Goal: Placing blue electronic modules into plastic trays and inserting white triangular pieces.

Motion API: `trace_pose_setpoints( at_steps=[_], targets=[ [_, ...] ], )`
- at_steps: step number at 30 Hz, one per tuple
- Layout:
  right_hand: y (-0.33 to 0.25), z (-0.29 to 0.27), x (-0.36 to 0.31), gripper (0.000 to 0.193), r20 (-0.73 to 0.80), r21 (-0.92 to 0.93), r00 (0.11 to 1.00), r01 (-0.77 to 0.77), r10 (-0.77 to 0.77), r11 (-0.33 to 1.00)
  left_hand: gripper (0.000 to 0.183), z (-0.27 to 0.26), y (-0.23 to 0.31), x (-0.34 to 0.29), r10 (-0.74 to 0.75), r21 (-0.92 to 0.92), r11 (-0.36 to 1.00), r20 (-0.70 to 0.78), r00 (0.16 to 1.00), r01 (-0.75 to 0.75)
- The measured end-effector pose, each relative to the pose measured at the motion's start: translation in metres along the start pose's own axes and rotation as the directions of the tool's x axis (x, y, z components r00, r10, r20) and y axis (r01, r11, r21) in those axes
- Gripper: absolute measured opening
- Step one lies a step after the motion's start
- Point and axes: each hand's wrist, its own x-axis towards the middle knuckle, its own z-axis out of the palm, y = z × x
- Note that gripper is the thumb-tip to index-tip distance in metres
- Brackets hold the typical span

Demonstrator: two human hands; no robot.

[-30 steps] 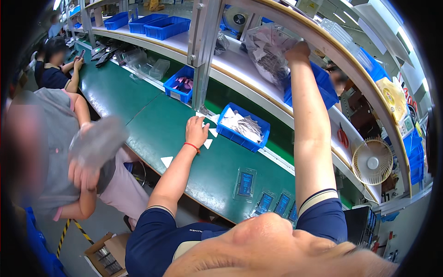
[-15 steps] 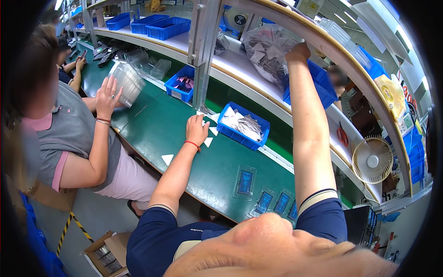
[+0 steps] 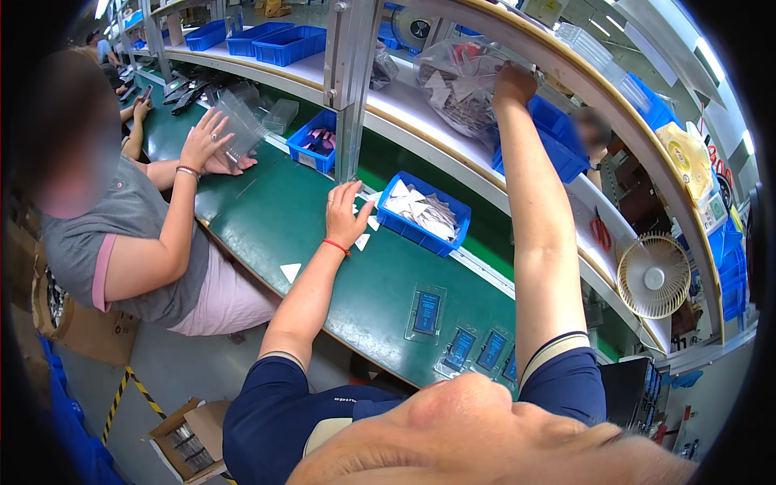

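Spread wider than before, left hand looks free beside flat white triangles; at its two o'clock, right hand (grip unclear) touches a clear plastic bag.

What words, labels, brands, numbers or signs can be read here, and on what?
I don't transcribe printed wording, but it shows on:
Navy shirt: pale lettering, steeply angled.
Blue-faced packs: light print, too small to read.
Bin label: too small.
Yellow package: too small.
Cardboard box: unclear marks.
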Motion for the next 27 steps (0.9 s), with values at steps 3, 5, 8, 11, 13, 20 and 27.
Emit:
trace_pose_setpoints(
  at_steps=[3, 5, 8, 11, 13, 20, 27],
  targets=[
    [0.019, 0.004, -0.002, 0.028, -0.002, 0.479, 0.992, -0.110, 0.126, 0.871, 0.034, -0.005, 0.018, 0.034, 0.168, -0.012, 0.985, -0.152, 0.974, -0.172],
    [0.017, 0.003, -0.010, 0.034, 0.024, 0.570, 0.997, -0.069, 0.068, 0.818, 0.031, -0.007, 0.038, 0.070, 0.351, -0.065, 0.930, -0.137, 0.926, -0.362],
    [-0.017, -0.021, -0.043, 0.046, -0.030, 0.457, 0.995, -0.067, 0.091, 0.887, 0.037, -0.003, 0.078, 0.142, 0.345, -0.115, 0.918, -0.244, 0.906, -0.380],
    [-0.035, -0.059, -0.063, 0.053, 0.108, 0.579, 0.993, -0.096, 0.040, 0.810, 0.031, -0.001, 0.111, 0.212, 0.466, 0.163, 0.883, -0.181, 0.866, -0.441],
    [-0.027, -0.058, -0.057, 0.062, 0.057, 0.467, 0.996, 0.027, -0.061, 0.884, 0.024, 0.002, 0.112, 0.245, 0.453, 0.280, 0.860, -0.032, 0.891, -0.427],
    [-0.039, -0.094, -0.061, 0.057, 0.099, 0.206, 0.993, 0.042, -0.064, 0.978, 0.017, -0.013, 0.108, 0.302, 0.151, 0.138, 0.984, -0.303, 0.941, -0.114],
    [-0.041, -0.087, -0.057, 0.043, -0.058, 0.201, 0.972, 0.236, -0.229, 0.951, 0.019, -0.001, 0.110, 0.328, -0.135, -0.208, 0.975, -0.261, 0.956, 0.081]
  ],
)
